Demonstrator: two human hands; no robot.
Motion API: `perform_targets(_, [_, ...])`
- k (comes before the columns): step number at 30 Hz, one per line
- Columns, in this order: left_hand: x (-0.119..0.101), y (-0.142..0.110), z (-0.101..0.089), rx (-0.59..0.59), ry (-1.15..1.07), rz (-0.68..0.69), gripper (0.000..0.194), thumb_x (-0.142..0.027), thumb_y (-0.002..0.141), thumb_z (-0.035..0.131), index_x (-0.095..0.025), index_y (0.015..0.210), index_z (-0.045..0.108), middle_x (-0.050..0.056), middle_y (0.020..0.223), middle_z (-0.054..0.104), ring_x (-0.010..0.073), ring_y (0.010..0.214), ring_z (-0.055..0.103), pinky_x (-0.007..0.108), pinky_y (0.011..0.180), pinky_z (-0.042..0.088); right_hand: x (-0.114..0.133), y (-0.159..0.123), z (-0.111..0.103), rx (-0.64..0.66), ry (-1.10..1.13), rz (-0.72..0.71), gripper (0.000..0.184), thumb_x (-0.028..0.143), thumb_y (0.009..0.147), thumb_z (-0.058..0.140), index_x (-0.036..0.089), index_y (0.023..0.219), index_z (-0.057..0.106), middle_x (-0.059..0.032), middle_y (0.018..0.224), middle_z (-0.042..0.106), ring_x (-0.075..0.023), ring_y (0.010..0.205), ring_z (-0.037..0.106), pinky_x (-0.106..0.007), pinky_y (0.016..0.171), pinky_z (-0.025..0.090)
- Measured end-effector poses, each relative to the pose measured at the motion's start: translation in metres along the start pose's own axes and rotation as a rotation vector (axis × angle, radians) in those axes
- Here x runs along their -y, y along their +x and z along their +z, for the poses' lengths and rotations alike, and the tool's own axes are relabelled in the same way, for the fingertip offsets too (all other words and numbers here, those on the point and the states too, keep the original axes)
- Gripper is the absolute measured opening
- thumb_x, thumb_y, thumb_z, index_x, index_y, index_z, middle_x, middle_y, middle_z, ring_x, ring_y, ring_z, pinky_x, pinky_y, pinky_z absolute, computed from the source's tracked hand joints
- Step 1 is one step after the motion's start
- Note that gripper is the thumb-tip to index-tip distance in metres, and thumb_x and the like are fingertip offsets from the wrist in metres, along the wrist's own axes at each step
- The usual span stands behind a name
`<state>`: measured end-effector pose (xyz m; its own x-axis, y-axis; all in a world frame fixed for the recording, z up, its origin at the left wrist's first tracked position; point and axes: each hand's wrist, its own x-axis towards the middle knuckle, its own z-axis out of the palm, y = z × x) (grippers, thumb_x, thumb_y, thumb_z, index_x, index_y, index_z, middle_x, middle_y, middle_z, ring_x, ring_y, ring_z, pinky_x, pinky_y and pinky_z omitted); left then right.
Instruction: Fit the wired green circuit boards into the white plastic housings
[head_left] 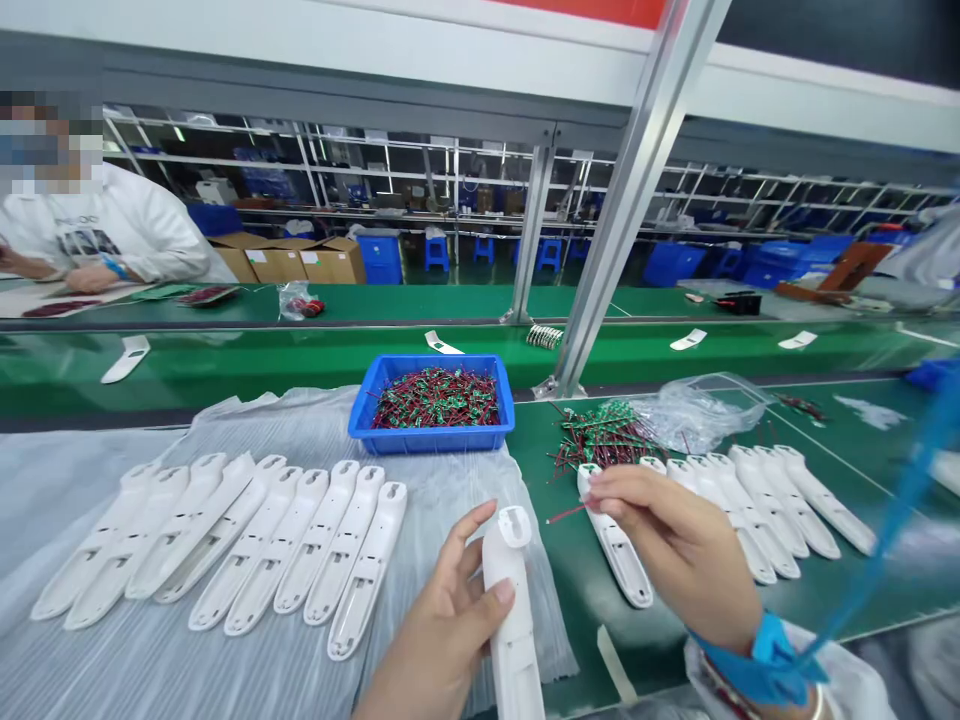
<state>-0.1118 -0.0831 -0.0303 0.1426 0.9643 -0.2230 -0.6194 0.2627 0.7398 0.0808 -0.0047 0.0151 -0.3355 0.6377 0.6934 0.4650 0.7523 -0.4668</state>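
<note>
My left hand (457, 620) is closed around a long white plastic housing (516, 640), its rounded, slotted end pointing up and away from me. To the right, my right hand (682, 540) pinches a thin red wire (568, 513) whose free end sticks out leftward; whatever else is between the fingertips is hidden. Just behind those fingers another white housing (626, 570) lies on the green bench, its upper end partly covered by my hand. Beyond it spreads a loose pile of small green boards with red wires (611, 430).
A blue bin (431, 440) full of similar wired boards stands ahead. White housings lie in rows on a foam sheet (277, 680) at left and at right. A metal post (637, 200) rises behind the bench, beside a green conveyor (360, 340). Another person (112, 225) sits at far left.
</note>
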Motion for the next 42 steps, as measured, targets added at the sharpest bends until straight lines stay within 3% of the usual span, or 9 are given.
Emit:
perform_targets(4, [0.006, -0.002, -0.004, -0.036, 0.085, 0.047, 0.052, -0.027, 0.073, 0.068, -0.037, 0.120, 0.046, 0.003, 0.116, 0.055, 0.0213, 0.099, 0.056, 0.038, 0.088, 0.040, 0.010, -0.011, 0.007, -0.096, -0.077, -0.043, 0.020, 0.012, 0.080, 0.056, 0.027, 0.092, 0.063, -0.0025, 0.082, 0.066, -0.0159, 0.072, 0.063, -0.027, 0.063, 0.055])
perform_targets(9, [0.005, -0.006, 0.000, -0.022, 0.132, 0.068, 0.045, -0.030, 0.075, 0.066, -0.036, 0.117, 0.050, 0.003, 0.126, 0.050, 0.0240, 0.112, 0.049, 0.039, 0.094, 0.039, 0.014, -0.013, 0.016, -0.035, -0.039, -0.081, 0.034, 0.005, 0.081, 0.050, 0.027, 0.103, 0.062, -0.0041, 0.086, 0.063, -0.0150, 0.075, 0.062, -0.026, 0.063, 0.055])
perform_targets(15, [0.005, -0.003, -0.001, 0.040, 0.217, 0.115, 0.039, -0.024, 0.077, 0.065, -0.033, 0.113, 0.054, 0.004, 0.124, 0.053, 0.0233, 0.114, 0.050, 0.038, 0.095, 0.039, 0.019, -0.018, 0.031, 0.034, 0.021, -0.122, 0.047, 0.000, 0.081, 0.043, 0.028, 0.116, 0.056, -0.0053, 0.091, 0.061, -0.0153, 0.082, 0.060, -0.027, 0.066, 0.054])
perform_targets(22, [0.006, -0.004, -0.001, 0.069, 0.247, 0.078, 0.039, -0.030, 0.076, 0.067, -0.037, 0.112, 0.055, 0.001, 0.123, 0.056, 0.0212, 0.116, 0.049, 0.037, 0.098, 0.036, 0.021, -0.022, 0.044, -0.057, 0.119, -0.052, 0.035, 0.007, 0.079, 0.057, 0.027, 0.107, 0.050, -0.0023, 0.085, 0.064, -0.0170, 0.082, 0.061, -0.030, 0.068, 0.054])
perform_targets(32, [0.010, -0.004, 0.001, 0.084, 0.201, 0.089, 0.038, -0.030, 0.076, 0.066, -0.035, 0.113, 0.057, 0.002, 0.123, 0.059, 0.0225, 0.117, 0.050, 0.038, 0.098, 0.037, 0.019, -0.023, 0.035, 0.050, 0.110, -0.098, 0.025, 0.007, 0.080, 0.056, 0.023, 0.099, 0.057, -0.0047, 0.085, 0.064, -0.0171, 0.083, 0.060, -0.031, 0.069, 0.053])
perform_targets(38, [0.006, -0.007, -0.005, 0.105, 0.342, 0.074, 0.035, -0.033, 0.078, 0.063, -0.038, 0.113, 0.058, -0.002, 0.125, 0.059, 0.0201, 0.120, 0.047, 0.036, 0.102, 0.033, 0.015, -0.020, 0.032, 0.113, 0.442, 0.183, 0.021, 0.015, 0.075, 0.066, 0.024, 0.092, 0.058, -0.0002, 0.083, 0.066, -0.0134, 0.079, 0.064, -0.026, 0.071, 0.054])
perform_targets(42, [-0.002, -0.007, -0.010, 0.164, 0.558, 0.066, 0.033, -0.033, 0.080, 0.060, -0.038, 0.113, 0.059, -0.002, 0.131, 0.054, 0.0215, 0.122, 0.045, 0.037, 0.105, 0.031, 0.007, -0.020, 0.036, 0.189, 0.790, 0.508, 0.025, 0.016, 0.067, 0.073, 0.021, 0.084, 0.056, 0.0015, 0.074, 0.067, -0.0108, 0.067, 0.064, -0.021, 0.061, 0.054])
